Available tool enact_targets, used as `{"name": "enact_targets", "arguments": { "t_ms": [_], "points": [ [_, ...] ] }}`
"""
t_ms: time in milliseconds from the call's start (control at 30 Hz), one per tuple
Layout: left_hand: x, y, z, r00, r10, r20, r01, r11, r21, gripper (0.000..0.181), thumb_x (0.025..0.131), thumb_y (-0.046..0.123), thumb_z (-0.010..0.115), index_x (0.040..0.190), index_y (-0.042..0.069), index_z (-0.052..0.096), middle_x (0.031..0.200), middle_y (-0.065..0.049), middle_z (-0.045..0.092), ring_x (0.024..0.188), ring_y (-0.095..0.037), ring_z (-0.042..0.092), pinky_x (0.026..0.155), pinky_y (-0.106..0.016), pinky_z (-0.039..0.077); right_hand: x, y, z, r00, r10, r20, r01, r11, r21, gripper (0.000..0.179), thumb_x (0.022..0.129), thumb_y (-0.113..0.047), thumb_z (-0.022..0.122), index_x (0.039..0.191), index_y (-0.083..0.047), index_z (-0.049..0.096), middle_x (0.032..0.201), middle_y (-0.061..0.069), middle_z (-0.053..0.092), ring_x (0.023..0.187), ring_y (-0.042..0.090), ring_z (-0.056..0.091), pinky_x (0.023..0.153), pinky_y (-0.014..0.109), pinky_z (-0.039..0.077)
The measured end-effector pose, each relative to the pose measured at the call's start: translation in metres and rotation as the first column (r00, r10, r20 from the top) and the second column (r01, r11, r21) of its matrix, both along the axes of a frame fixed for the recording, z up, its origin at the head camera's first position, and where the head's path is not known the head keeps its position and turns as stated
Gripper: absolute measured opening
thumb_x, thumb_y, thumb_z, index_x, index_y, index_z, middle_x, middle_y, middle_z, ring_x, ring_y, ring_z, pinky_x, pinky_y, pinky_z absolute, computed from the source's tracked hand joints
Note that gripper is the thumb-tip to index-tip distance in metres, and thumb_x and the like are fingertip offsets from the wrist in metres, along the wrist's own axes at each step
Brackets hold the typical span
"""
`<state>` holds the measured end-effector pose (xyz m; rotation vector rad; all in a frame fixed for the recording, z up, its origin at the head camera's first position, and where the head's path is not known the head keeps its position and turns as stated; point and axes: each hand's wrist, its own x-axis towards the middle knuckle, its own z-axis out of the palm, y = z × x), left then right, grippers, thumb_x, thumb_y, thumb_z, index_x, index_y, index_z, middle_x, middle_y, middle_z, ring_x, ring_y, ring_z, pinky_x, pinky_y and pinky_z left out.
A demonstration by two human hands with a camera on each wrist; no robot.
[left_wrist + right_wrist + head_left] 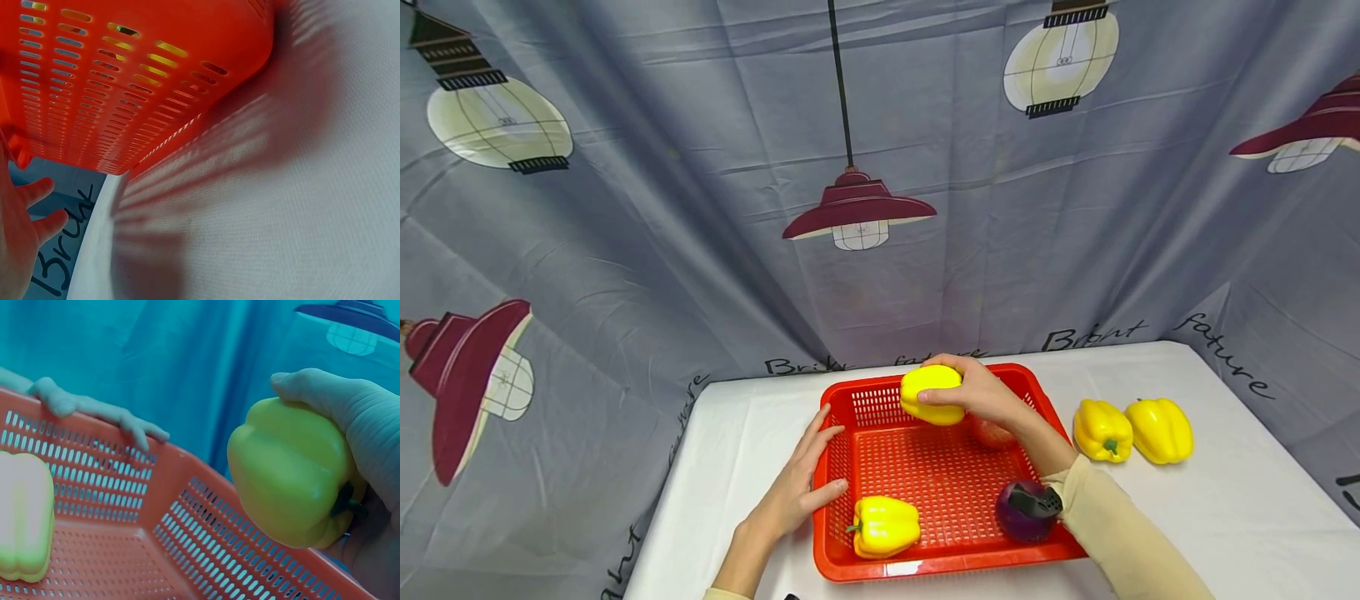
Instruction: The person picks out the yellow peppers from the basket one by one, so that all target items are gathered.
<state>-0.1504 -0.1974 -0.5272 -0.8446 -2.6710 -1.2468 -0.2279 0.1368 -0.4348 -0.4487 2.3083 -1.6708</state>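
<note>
My right hand (973,387) grips a yellow bell pepper (931,394) above the far side of a red plastic basket (895,467). In the right wrist view the thumb and fingers wrap the held pepper (294,475), and its green stem points toward the palm. My left hand (797,483) rests on the basket's left rim with fingers spread. Inside the basket, a second yellow bell pepper (886,527) lies in the near left corner. A dark purple round thing (1024,510) sits at the near right, partly covered by the wrist camera. Under my right forearm shows a red round fruit (992,432).
Two more yellow bell peppers, one (1102,430) beside the other (1160,430), lie on the white table (1150,517) right of the basket. A grey curtain (700,208) printed with lamps hangs behind the table and at its sides.
</note>
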Motion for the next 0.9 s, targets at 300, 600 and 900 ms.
{"name": "enact_targets", "arguments": {
  "t_ms": [300,600,900],
  "points": [
    [0.000,0.000,0.000,1.000,-0.003,-0.004,0.003,1.000,0.002,0.071,0.090,0.037,0.064,0.152,0.012,0.041,0.169,-0.002,0.009,0.151,-0.031,0.018,0.104,-0.071,0.031,0.012,0.016,0.008,0.998,-0.060,0.006,0.060,0.998,-0.010,0.055,0.082,-0.030,0.085,0.126,-0.007,0.063,0.104,0.015,0.063,0.088,0.031,0.060,0.072,0.037,0.056],
    [0.001,0.001,0.001,1.000,-0.005,-0.003,0.005,1.000,0.009,0.071,0.089,0.035,0.065,0.152,0.011,0.041,0.169,-0.004,0.010,0.151,-0.031,0.019,0.105,-0.071,0.031,0.024,0.041,0.010,0.988,-0.143,-0.066,0.143,0.990,-0.010,0.053,0.084,-0.030,0.083,0.127,-0.006,0.062,0.108,0.016,0.064,0.088,0.031,0.061,0.072,0.038,0.056],
    [0.000,0.000,0.001,1.000,-0.003,-0.002,0.003,1.000,0.001,0.071,0.089,0.036,0.064,0.152,0.012,0.041,0.169,-0.004,0.010,0.151,-0.031,0.019,0.105,-0.071,0.031,0.045,0.064,0.012,0.965,-0.247,-0.090,0.247,0.969,-0.014,0.051,0.089,-0.027,0.079,0.132,-0.006,0.061,0.113,0.016,0.063,0.093,0.027,0.060,0.075,0.032,0.054]
  ]
}}
